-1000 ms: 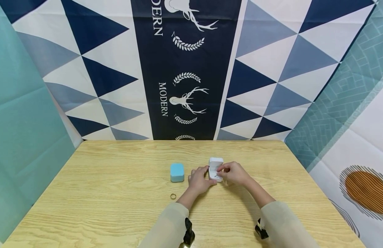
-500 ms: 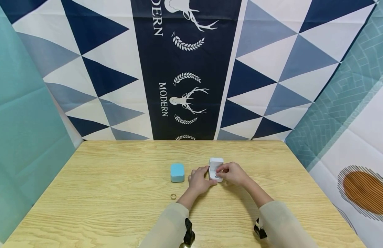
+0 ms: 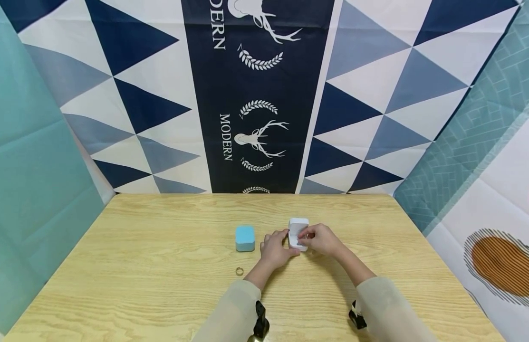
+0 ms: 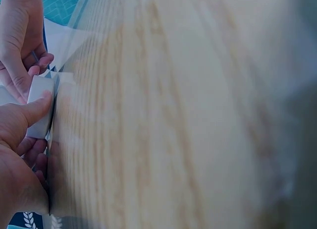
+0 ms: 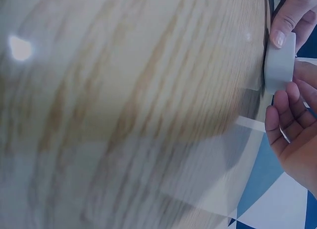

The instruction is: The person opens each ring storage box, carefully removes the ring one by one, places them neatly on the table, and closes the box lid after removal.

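Note:
A small white ring box [image 3: 297, 223] stands on the table with its lid up. My left hand [image 3: 274, 249] holds its base from the left, the thumb on the front face, which shows in the left wrist view as a white wall [image 4: 40, 107]. My right hand [image 3: 324, 239] reaches in from the right, thumb and index finger pinched together low over the cushion. A tiny silvery ring [image 3: 299, 243] shows at those fingertips, mostly hidden by them. In the right wrist view the other right fingers [image 5: 290, 107] are loosely bent beside the box.
A closed light-blue box [image 3: 245, 238] stands left of my left hand. A gold-coloured ring [image 3: 239, 271] lies on the wooden table [image 3: 161, 266] nearer to me, by the left forearm. Patterned cloth [image 3: 255, 95] hangs behind the table's far edge.
The right fingertips have come slightly down and left into the ring box, and less of the silvery ring shows. The left hand and both boxes stay in place.

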`<state>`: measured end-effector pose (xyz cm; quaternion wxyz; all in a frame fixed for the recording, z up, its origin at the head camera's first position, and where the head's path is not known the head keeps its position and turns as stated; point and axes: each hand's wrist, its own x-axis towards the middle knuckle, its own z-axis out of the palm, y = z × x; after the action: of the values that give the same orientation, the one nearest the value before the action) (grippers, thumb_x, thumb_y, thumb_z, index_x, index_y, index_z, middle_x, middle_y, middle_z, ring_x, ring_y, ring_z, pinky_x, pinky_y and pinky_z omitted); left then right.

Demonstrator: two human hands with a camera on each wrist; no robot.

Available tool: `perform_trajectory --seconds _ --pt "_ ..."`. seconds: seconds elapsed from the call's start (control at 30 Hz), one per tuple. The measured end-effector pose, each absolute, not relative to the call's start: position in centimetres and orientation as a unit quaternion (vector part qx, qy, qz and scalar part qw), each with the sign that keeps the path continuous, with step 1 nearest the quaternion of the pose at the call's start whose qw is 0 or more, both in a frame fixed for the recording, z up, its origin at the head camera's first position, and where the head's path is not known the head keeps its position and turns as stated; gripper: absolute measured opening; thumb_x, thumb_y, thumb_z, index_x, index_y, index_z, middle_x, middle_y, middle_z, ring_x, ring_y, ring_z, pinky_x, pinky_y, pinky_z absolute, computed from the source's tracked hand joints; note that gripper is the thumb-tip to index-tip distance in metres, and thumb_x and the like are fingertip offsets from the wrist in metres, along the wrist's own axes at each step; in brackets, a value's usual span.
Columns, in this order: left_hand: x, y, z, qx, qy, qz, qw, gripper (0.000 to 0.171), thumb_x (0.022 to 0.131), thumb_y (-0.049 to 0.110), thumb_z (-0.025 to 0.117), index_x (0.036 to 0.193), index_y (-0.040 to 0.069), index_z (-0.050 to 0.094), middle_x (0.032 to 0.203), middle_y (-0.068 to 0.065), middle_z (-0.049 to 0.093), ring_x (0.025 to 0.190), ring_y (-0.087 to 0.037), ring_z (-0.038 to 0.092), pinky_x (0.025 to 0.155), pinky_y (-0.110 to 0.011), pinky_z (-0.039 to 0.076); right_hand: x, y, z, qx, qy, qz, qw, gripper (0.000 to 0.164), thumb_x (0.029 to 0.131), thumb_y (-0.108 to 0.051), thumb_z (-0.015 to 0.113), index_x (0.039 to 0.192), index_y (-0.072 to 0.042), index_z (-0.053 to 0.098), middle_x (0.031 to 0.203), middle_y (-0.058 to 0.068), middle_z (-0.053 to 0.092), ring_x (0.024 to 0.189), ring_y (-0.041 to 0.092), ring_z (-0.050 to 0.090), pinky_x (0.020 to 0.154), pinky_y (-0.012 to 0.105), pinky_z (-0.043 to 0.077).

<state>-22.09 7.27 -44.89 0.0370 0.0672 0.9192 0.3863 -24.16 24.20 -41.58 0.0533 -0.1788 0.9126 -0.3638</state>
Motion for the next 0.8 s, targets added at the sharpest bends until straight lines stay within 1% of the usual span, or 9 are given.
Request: perform_trajectory --seconds 0.17,0.3,0.8 --pt "-22.13 7.34 -44.79 0.068 0.923 0.378 0.036 0.071 0.077 0.043 0.073 0.137 0.014 0.049 0.134 -0.004 0.054 0.105 -0.024 0.047 0.081 -0.036 0.034 -24.41 23.94 -41.67 -0.146 0.922 -0.352 0.067 0.013 0.081 -0.014 0.071 0.089 -0.004 0.073 0.066 0.0 0.056 0.062 0.01 0.044 0.053 0.02 0.035" --pt "-22.1 7.35 -44.78 0.068 0.922 0.379 0.034 0.071 0.077 0.044 0.073 0.137 0.014 0.049 0.134 -0.004 0.054 0.106 -0.024 0.047 0.081 -0.036 0.034 -24.43 23.72 -41.62 -0.135 0.926 -0.344 0.073 0.012 0.081 -0.013 0.071 0.09 -0.004 0.073 0.067 -0.001 0.056 0.063 0.01 0.044 0.053 0.019 0.034" --pt "-22.14 7.35 -44.95 0.066 0.921 0.381 0.036 0.071 0.077 0.044 0.073 0.137 0.014 0.049 0.133 -0.004 0.054 0.106 -0.025 0.047 0.081 -0.037 0.034 -24.61 23.67 -41.77 -0.135 0.929 -0.337 0.073 0.009 0.081 -0.011 0.071 0.087 -0.005 0.073 0.069 0.0 0.058 0.064 0.011 0.044 0.054 0.02 0.035"
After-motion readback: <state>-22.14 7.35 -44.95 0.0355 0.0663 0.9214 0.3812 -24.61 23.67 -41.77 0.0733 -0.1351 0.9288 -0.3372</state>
